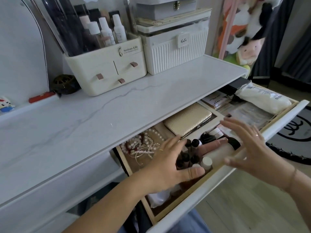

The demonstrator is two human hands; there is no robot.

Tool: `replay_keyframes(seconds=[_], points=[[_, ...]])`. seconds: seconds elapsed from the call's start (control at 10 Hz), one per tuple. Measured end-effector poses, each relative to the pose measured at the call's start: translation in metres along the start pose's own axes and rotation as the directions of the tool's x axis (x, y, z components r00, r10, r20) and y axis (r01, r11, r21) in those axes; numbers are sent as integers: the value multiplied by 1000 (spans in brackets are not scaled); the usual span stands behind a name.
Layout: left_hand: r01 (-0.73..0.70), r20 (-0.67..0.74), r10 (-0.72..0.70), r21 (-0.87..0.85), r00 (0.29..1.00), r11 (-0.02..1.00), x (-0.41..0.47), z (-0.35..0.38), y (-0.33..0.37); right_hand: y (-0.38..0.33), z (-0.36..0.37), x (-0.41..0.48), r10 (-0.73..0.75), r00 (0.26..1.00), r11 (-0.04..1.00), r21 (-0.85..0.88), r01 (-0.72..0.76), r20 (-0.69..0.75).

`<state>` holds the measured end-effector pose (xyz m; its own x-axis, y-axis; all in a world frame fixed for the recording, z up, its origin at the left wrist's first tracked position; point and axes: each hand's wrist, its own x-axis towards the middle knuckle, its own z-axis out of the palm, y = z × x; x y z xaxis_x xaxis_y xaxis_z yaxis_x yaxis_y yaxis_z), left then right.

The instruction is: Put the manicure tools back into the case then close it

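Head view: open white drawer (pixel 277 122) pulled out from under white marble-patterned tabletop (pixel 104 115). Closed gold quilted-texture hard case (pixel 187 119) lying flat in the rear middle compartment of the drawer, partly tucked under the tabletop edge; judged to be the manicure case, lid down, no tools visible outside it. Left hand (pixel 170 163) spread over the front middle compartment, fingers extended toward the case corner, thumb out to the side, palm down, grasping nothing; fingertips near the case but contact not confirmed. Right hand (pixel 249 148) hovering above the drawer front, fingers splayed and motion-blurred, empty. Small dark-capped bottles (pixel 190 148) and a frosted white bottle (pixel 217 156) packed between the two hands, just in front of the case. Tangle of pearl necklaces and bracelets (pixel 143 143) in the compartment to the left of the case. White plastic packet (pixel 262 98) in the far right compartment. Cream cosmetics organiser with small drawers (pixel 107 69) and white ribbed storage box (pixel 175 54) standing at the back of the tabletop, well apart from the hands. Task status, as a judgement: packing and closing appear complete, with case shut and stowed; otherwise, retrieval not yet begun. Not determinable from this view which applies. No loose manicure tools visible on tabletop or in drawer.
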<state>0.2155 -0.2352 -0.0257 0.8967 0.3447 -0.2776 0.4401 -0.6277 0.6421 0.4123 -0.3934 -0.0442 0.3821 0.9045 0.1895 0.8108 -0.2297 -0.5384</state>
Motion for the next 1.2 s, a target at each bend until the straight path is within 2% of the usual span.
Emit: replay_keyframes(seconds=[0.1, 0.3, 0.4, 0.5, 0.6, 0.7, 0.8, 0.9, 1.0, 1.2], points=[[-1, 57, -4, 72, 998, 997, -11, 7, 2, 11, 11, -19, 15, 999, 990, -143, -8, 51], [-41, 28, 37, 141, 999, 989, -14, 20, 0, 13, 20, -14, 29, 998, 991, -128, -37, -58], [-37, -78, 53, 191, 996, 981, -13, 20, -5, 10, 23, -4, 9, 996, 995, -95, -18, -93], [0, -203, 78, 356, 976, 934, -11, 10, -9, 11, 31, 15, -20, 993, 993, -115, 7, -114], [105, -328, 64, 473, 942, 875, -11, -4, -18, 8, 41, 40, -28, 991, 993, -119, 12, -129], [266, -449, -10, 512, 893, 817, -13, -17, -30, 4, 52, 64, -34, 988, 994, -108, 17, -153], [384, -561, -61, 478, 826, 790, -16, -28, -48, 0, 65, 89, -32, 981, 995, -95, 14, -191], [411, -633, -60, 425, 771, 807, -18, -35, -67, -6, 76, 109, -36, 980, 994, -105, 16, -198], [377, -688, 62, 469, 723, 799, -17, -34, -83, -10, 87, 123, -15, 973, 993, -121, -14, -232], [344, -771, 264, 525, 579, 779, -8, -28, -100, -25, 103, 138, 67, 914, 983, -133, -130, -400]])
